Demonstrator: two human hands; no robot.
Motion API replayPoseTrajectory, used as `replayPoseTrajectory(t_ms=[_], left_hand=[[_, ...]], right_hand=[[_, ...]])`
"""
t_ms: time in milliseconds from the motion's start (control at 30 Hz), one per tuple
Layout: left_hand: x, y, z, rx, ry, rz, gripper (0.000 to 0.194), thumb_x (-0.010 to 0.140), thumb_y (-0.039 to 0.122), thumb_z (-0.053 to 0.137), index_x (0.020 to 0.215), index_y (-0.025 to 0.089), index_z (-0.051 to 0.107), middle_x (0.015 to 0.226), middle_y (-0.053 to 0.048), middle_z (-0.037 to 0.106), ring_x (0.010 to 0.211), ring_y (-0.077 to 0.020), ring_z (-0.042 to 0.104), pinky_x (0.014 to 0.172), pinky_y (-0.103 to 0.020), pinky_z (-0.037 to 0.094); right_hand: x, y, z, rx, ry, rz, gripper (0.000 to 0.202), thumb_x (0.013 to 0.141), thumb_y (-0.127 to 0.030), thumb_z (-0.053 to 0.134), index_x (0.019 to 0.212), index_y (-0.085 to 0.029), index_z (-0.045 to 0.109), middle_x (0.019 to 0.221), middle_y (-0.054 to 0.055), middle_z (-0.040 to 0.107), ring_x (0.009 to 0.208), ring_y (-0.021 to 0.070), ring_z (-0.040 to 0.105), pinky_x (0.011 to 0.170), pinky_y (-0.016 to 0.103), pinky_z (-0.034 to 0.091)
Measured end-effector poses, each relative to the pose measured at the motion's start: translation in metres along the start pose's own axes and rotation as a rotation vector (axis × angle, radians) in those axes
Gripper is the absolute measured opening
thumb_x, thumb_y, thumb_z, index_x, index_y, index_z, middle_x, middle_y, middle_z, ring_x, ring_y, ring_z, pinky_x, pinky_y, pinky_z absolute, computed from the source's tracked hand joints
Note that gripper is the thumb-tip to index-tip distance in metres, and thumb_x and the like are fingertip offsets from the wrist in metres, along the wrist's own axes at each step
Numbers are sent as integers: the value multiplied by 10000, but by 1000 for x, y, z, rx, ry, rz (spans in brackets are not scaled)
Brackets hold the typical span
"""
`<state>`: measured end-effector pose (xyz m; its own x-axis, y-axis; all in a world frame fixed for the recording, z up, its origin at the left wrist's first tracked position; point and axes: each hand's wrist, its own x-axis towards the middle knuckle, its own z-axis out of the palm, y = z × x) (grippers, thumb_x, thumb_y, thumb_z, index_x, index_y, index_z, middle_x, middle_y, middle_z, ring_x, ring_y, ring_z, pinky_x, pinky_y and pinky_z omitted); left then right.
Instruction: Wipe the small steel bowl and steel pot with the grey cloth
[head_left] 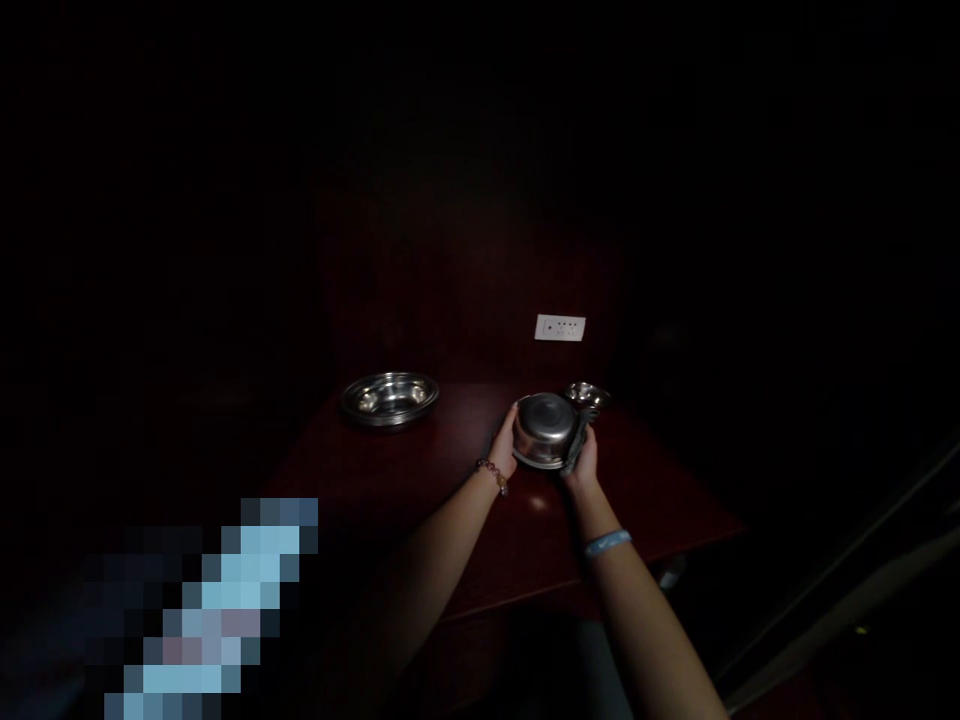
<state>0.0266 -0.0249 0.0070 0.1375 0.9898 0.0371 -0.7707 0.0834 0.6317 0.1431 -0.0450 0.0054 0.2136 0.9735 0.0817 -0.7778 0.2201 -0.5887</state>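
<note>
A steel bowl (545,425) is held bottom up over the dark red table, between both hands. My left hand (505,440) grips its left side, fingers closed along the wall. On the opposite side, my right hand (585,455) presses a dark grey cloth (576,445) against the bowl. Just behind the right hand stands a smaller shiny metal bowl (587,394), partly hidden by the cloth and the held bowl. Farther left, wide shallow steel dishes (390,400), seemingly stacked, rest on the table.
The dark red table (465,520) ends at a front edge near me. A white socket plate (559,328) is fixed to the panel behind it. At the lower left is a pixelated light-blue patch (225,600). The surroundings are very dark.
</note>
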Motion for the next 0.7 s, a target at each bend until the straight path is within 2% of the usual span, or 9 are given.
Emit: replayPoseTrajectory(t_ms=[267, 433, 567, 700], left_hand=[[-3, 1, 1, -63, -52, -42, 436, 817, 508, 608, 1058, 151, 676, 1297, -119, 609, 1283, -296, 497, 1107, -413, 380], [-4, 0, 5, -65, -94, 5, 457, 850, 515, 557, 1059, 128, 679, 1255, -134, 635, 1291, -290, 490, 1132, -398, 341], [-3, -6, 2, 47, -86, 8, 425, 836, 474, 602, 1086, 140, 683, 1279, -113, 624, 1291, -274, 491, 1135, -388, 323], [-2, -10, -3, 108, -87, 59, 447, 792, 431, 673, 1161, 179, 653, 1278, -106, 627, 1262, -252, 521, 1113, -402, 342]], right_hand=[[3, -2, -4, 15, 2, 6, 272, 874, -339, 437, 967, -183, 639, 893, -7, 738, 842, 134, 681, 930, 296, 512], [2, -5, -3, 32, 19, 0, 320, 899, -364, 393, 997, -192, 644, 928, 1, 733, 893, 152, 680, 961, 345, 498], [2, -7, -1, 25, -38, 11, 373, 906, -422, 385, 1052, -203, 650, 1015, 9, 725, 974, 179, 666, 994, 411, 473], [0, -6, 3, 31, -66, 41, 400, 892, -473, 413, 1056, -203, 659, 1039, 27, 723, 999, 196, 660, 988, 424, 476]])
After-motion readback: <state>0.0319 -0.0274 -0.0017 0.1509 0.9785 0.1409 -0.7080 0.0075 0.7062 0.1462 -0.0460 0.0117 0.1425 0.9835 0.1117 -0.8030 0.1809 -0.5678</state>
